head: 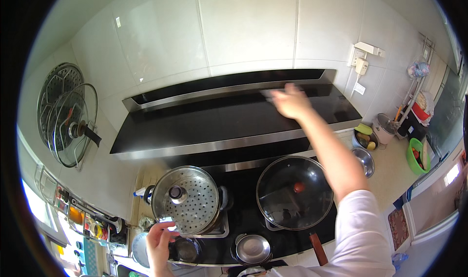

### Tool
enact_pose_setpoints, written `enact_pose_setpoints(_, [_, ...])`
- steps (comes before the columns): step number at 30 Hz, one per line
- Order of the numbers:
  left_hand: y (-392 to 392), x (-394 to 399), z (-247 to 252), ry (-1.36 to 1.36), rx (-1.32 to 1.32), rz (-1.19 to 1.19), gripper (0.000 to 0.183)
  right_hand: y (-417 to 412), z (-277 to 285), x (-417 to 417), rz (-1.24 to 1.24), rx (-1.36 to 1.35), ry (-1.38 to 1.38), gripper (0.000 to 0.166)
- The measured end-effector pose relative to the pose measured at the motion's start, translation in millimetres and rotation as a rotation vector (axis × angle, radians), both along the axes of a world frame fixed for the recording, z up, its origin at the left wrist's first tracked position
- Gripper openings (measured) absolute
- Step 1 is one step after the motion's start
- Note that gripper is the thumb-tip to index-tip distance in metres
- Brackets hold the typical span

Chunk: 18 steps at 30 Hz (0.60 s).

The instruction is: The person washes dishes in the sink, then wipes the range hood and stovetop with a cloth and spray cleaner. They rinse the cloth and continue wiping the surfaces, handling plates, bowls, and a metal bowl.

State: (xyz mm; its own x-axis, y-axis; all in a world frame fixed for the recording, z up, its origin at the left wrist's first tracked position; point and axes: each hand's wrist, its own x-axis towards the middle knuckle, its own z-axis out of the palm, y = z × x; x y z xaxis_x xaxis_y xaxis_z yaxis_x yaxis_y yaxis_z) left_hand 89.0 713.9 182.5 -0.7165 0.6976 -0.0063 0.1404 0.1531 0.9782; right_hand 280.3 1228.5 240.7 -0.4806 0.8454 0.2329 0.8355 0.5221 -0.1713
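Observation:
My right hand (290, 101) reaches over the black glass top of the range hood (219, 116), its fingers on or just above that surface and blurred. Something pale and blurred shows at the fingertips; I cannot tell what it is. My left hand (161, 244) is raised low in view, its fingers bent, beside a steamer pot with a glass lid (193, 204). Whether it holds a small thing I cannot tell. To the right, a glass-lidded wok (281, 204) with a wooden handle (318, 249) stands on the black gas stove (239, 204).
A small metal pan (253, 249) sits at the stove's front. Pot lids (69, 130) hang on the left wall. At the right counter are a metal bowl (365, 161), a rice cooker (384, 127) and a green basket (411, 160). A plate (139, 249) lies near my left hand.

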Motion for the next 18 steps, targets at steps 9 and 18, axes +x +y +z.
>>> enact_pose_setpoints(9, [-46, -28, -36, -0.059, 0.107, 0.096, 0.027, 21, 9, 30, -0.105, 0.044, -0.067, 0.039])
enact_pose_setpoints(18, [43, 32, 4, -0.041, 0.034, -0.078, 0.03, -21, -1, -96, 0.569, -0.065, -0.003, 0.042])
